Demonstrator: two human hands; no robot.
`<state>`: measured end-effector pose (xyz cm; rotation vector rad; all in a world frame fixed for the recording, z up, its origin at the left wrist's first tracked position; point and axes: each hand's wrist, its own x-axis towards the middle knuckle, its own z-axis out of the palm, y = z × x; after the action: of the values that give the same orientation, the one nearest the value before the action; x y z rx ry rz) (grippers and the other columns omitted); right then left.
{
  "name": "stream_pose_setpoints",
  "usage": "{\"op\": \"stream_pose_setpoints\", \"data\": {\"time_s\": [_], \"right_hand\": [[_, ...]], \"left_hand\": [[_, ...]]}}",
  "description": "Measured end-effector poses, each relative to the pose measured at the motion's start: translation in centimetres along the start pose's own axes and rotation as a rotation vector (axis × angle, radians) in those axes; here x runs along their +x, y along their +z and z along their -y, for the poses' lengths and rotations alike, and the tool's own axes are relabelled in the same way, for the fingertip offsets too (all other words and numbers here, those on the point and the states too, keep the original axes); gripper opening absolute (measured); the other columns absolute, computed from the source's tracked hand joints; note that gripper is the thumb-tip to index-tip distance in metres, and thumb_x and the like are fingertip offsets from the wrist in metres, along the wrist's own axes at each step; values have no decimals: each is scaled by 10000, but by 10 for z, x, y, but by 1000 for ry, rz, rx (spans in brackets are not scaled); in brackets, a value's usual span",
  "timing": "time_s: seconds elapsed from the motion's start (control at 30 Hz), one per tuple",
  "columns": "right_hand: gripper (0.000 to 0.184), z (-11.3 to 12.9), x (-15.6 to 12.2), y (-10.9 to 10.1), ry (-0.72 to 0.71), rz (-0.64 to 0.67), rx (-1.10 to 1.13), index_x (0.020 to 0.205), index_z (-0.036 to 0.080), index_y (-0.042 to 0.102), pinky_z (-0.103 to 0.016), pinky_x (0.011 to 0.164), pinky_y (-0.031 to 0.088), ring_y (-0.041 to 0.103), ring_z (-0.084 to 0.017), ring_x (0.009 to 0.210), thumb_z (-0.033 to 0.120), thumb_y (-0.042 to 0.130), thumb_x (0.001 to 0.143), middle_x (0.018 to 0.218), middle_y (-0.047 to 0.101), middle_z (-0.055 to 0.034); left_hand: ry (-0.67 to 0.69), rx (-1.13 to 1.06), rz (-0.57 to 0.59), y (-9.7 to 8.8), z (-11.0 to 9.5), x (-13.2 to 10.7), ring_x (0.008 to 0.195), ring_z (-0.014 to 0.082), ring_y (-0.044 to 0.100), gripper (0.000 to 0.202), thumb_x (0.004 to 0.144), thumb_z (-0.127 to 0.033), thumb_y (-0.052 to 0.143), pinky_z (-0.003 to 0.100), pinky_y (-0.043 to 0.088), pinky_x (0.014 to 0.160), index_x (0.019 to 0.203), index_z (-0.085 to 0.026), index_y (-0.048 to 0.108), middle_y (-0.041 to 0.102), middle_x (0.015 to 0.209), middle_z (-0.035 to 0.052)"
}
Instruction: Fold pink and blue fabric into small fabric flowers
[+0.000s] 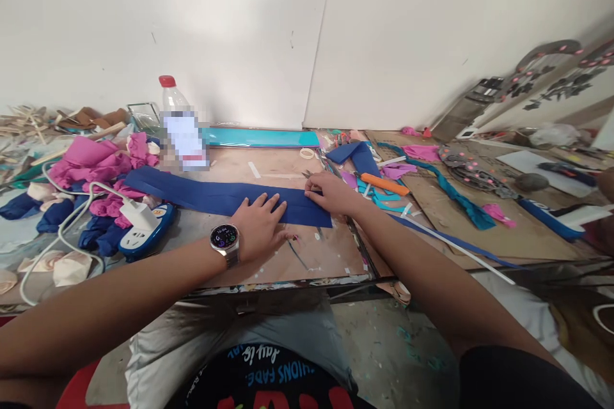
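A long strip of dark blue fabric (201, 193) lies across the worn wooden table (326, 255). My left hand (259, 222), with a watch on its wrist, lies flat on the strip with fingers stretched out. My right hand (329, 193) rests at the strip's right end, its fingers curled and pinching the upper edge of the cloth. Small scissors (307, 174) lie just behind that hand.
A plastic bottle (178, 128) stands behind the strip. Pink and blue cloth pieces (96, 166), a power strip with a charger (144, 225) and cables lie at the left. An orange knife (384, 184), teal strips (455, 195) and a turquoise sheet (261, 138) lie right and behind.
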<state>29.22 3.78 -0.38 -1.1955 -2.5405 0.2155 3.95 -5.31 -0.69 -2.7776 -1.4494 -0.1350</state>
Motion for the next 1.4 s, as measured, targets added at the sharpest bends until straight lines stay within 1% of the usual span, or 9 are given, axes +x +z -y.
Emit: {"op": "stream_pose_setpoints", "data": {"time_s": [0.2,0.43,0.57,0.67,0.8,0.93,1.1,1.23,1.4], "right_hand": [[144,12,1,3,41,-46,73,1026,194,630,-336,792,466,623,-217,864,291,529,993,961,699,-76],[217,5,8,11,-66,-18,-1,1080,184,731,-457,1008,475,627,-297,1095,336,684,933,1117,706,-136],[75,9,21,5,-101,80,-32,891,179,717,-393,938,474,641,-255,973,222,662,917,964,722,-102],[108,20,29,0,-47,52,-36,957,172,672,-341,849,459,633,-229,905,247,594,956,942,724,-90],[211,30,28,3,25,-46,67,1060,172,609,-334,830,460,631,-219,894,344,498,1009,988,712,-91],[281,21,23,16,131,-88,364,1153,192,594,-340,890,499,662,-210,976,375,596,941,1052,713,-68],[290,-5,23,25,287,-138,611,1097,196,668,-331,852,533,665,-194,935,389,668,881,1006,725,-47],[320,-17,21,19,300,-82,619,1042,190,692,-313,806,549,684,-183,883,230,777,735,1004,742,-58],[387,-25,15,7,316,28,532,1029,176,732,-270,715,525,665,-160,788,195,836,656,911,754,-36]], "left_hand": [[-58,32,-12,-7,1,0,1267,379,559,608,969,-675,452,548,472,999,1338,-214,594,594,1417,197],[-129,99,-4,-17,3,-2,1065,381,627,561,982,-642,449,588,455,961,1117,-137,653,678,1123,201],[-61,83,-93,-15,7,1,1249,390,559,557,987,-590,484,577,398,1076,1317,-158,603,639,1321,203],[-20,40,-160,-11,12,5,1416,361,449,690,988,-574,490,517,359,1157,1547,-178,408,490,1556,179],[-3,-2,-226,-6,19,10,1517,339,343,806,979,-560,509,475,295,1234,1620,-128,279,363,1659,170],[12,-65,-131,2,26,14,1546,337,317,814,989,-582,463,483,313,1244,1634,-124,269,333,1683,145],[9,-120,-27,9,26,13,1559,357,301,817,991,-684,356,587,316,1238,1648,-205,268,270,1712,95],[-6,-104,9,9,24,12,1558,377,300,767,999,-672,348,645,293,1230,1623,-226,343,313,1695,108],[-14,-82,12,9,24,11,1544,390,323,756,996,-678,353,632,300,1229,1587,-212,418,365,1670,130]]}}
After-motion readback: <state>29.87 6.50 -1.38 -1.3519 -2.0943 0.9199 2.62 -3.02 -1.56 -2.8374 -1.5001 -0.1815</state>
